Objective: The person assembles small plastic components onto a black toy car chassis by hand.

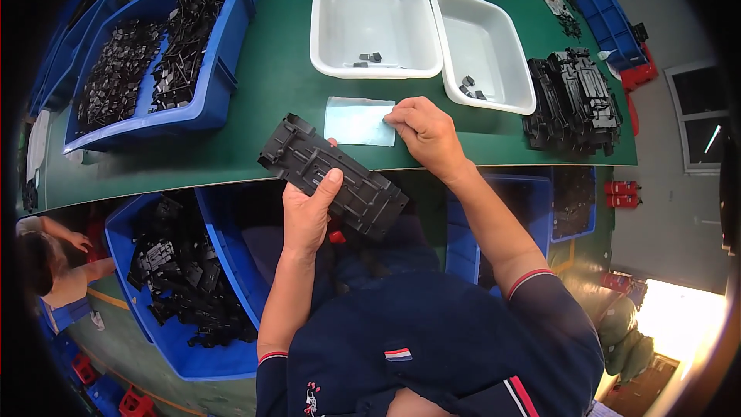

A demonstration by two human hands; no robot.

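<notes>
My left hand (306, 215) is wrapped round a long black moulded plastic part (359, 193), its thumb lying across the ribbed face. The part is tilted, its upper left end reaching over the table's front edge. To its right, my right hand (429, 137) has thumb and forefinger pinched together at the right edge of a pale, shiny rectangular sheet (355, 125). This sheet lies flat on the green table (270, 96). Whatever sits between those fingertips is too small to make out.
Two white tubs (376, 19) (486, 50) at the back hold a few small black pieces. Stacked black parts (579, 104) stand at right. A blue crate (174, 120) of small black pieces sits at left. Below the table edge is a blue bin (166, 355); a co-worker's arm (65, 235) shows far left.
</notes>
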